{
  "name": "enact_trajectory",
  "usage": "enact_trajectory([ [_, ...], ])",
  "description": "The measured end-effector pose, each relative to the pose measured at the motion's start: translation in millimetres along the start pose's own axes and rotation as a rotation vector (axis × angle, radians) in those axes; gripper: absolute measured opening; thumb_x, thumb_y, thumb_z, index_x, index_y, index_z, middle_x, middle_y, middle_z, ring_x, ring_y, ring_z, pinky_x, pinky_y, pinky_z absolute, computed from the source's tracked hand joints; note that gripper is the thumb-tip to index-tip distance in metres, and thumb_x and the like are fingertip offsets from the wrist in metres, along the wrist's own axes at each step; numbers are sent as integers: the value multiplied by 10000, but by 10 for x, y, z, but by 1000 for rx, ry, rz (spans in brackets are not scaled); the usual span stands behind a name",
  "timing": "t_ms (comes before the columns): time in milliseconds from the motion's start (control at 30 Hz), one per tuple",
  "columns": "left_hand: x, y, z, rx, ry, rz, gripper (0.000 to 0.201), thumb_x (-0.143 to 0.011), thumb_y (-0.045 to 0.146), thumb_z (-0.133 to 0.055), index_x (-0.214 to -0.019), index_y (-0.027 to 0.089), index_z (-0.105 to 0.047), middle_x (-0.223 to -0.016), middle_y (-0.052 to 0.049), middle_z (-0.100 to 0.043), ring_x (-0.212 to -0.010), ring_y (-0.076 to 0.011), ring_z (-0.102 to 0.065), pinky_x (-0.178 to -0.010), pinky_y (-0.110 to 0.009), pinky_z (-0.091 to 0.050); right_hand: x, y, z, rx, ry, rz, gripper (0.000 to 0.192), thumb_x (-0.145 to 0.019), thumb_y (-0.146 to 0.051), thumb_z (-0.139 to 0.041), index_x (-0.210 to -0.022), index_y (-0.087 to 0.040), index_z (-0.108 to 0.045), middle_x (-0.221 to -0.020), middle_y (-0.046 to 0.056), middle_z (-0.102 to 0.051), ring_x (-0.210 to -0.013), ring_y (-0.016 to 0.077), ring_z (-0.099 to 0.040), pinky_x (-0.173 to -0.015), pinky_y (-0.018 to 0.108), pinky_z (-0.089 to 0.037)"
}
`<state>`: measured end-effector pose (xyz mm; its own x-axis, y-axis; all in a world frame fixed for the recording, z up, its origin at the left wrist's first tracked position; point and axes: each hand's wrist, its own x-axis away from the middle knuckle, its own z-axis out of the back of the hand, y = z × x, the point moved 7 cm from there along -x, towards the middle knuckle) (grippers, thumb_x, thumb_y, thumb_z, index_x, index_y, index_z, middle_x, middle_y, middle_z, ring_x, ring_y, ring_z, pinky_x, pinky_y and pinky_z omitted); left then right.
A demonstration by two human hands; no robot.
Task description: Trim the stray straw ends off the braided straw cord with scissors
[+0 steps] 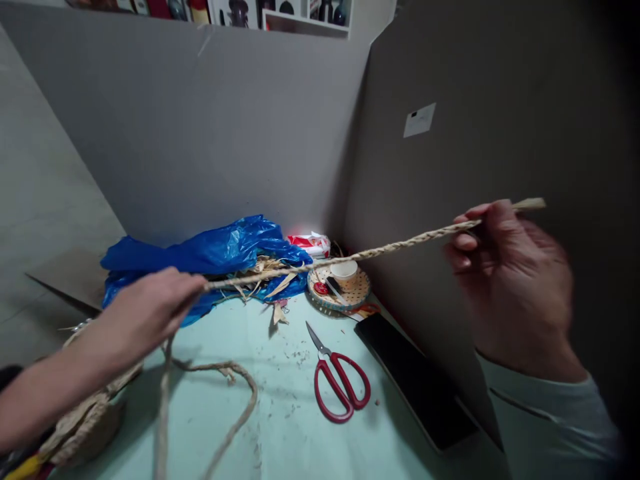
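Observation:
A twisted straw-coloured cord (380,251) stretches taut above the table, rising from left to right. My left hand (153,303) is closed around its left part, and the rest of the cord hangs below that hand and loops on the table. At the right, my right hand (515,280) pinches the cord's other end between thumb and fingers. A short flat fibre tip sticks out beyond that thumb. Below the cord, red-handled scissors (343,383) lie on the table with blades pointing away, touched by neither hand.
A blue plastic bag (200,250) with dry fibre strips lies at the back left. Behind the scissors stands a woven tray (365,293) with a white cup (345,270). A black flat device (415,380) lies at right. Grey panels (250,133) enclose the table (285,427). Coiled braid (83,420) sits lower left.

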<state>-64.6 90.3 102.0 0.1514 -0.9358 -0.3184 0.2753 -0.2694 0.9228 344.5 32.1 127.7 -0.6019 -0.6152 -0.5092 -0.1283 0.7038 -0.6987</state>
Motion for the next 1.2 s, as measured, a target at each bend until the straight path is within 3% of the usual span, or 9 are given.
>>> enact_trajectory([
  [167, -385, 815, 0, -270, 198, -434, 254, -787, 11, -726, -914, 217, -802, -905, 5, -682, -1186, -230, -532, -1013, -301, -394, 94, -38, 62, 52, -31, -42, 187, -932, -310, -708, -751, -266, -724, -813, 18, -562, -614, 117, -445, -447, 226, -346],
  [233, -400, 1054, -88, -258, 278, -556, 182, -935, 269, -662, -1079, 182, -732, -1085, -36, -716, -1121, -271, -630, -1002, -479, -463, 103, -29, 81, 27, -18, -54, 190, -932, -322, -706, -755, -258, -729, -805, 11, -557, -611, 107, -450, -453, 220, -358],
  [333, -459, 1139, -280, -195, 280, -626, 307, -1004, 386, -562, -1161, 147, -674, -1201, -79, -711, -1024, -269, -698, -874, -495, -556, 81, -28, 58, -20, -12, -52, 187, -911, -316, -719, -759, -205, -719, -771, 6, -578, -583, 87, -469, -432, 184, -364],
  [433, -577, 820, -404, -187, 249, -543, 309, -1024, 301, -537, -1285, 153, -611, -1317, -113, -651, -1096, -263, -672, -890, -507, -549, 88, 38, -37, -28, -63, -78, 182, -875, -304, -734, -758, -170, -702, -734, 2, -610, -542, 68, -496, -413, 150, -366],
  [533, -581, 217, -549, -236, 30, -344, 354, -949, 326, -664, -1277, 200, -623, -1312, -99, -658, -1066, -272, -684, -873, -490, -586, 254, 316, -295, 43, -327, -259, 199, -863, -364, -727, -782, -186, -692, -680, -19, -637, -503, 60, -516, -425, 139, -390],
  [700, 75, -507, -679, -216, -271, -100, 258, -952, 330, -654, -1196, 250, -677, -1316, -87, -677, -1096, -260, -677, -940, -482, -556, 911, 948, -776, 121, -799, -580, 311, -880, -421, -701, -706, -165, -673, -528, -35, -601, -459, 76, -509, -453, 172, -410],
  [833, 691, -601, -800, -69, -363, 14, 164, -843, 362, -732, -969, 285, -804, -1164, -73, -795, -1225, -322, -637, -1121, -439, -411, 1376, 1299, -1035, 88, -936, -702, 399, -836, -537, -686, -707, -161, -650, -553, -13, -625, -447, 99, -535, -450, 209, -440],
  [967, 974, -617, -904, 187, -400, 230, 402, -892, 561, -604, -1136, 254, -693, -884, -34, -808, -857, -253, -755, -790, -341, -587, 1662, 1428, -1110, 110, -971, -756, 412, -832, -530, -684, -675, -150, -657, -566, -4, -603, -484, 108, -529, -483, 225, -411],
  [1200, 1001, -770, -858, 282, -304, 493, 567, -644, 678, -815, -898, 212, -616, -498, 78, -614, -393, -93, -515, -433, -187, -416, 1697, 1424, -1077, 99, -824, -777, 322, -811, -433, -755, -685, -146, -678, -624, -21, -567, -548, 90, -446, -530, 228, -346],
])
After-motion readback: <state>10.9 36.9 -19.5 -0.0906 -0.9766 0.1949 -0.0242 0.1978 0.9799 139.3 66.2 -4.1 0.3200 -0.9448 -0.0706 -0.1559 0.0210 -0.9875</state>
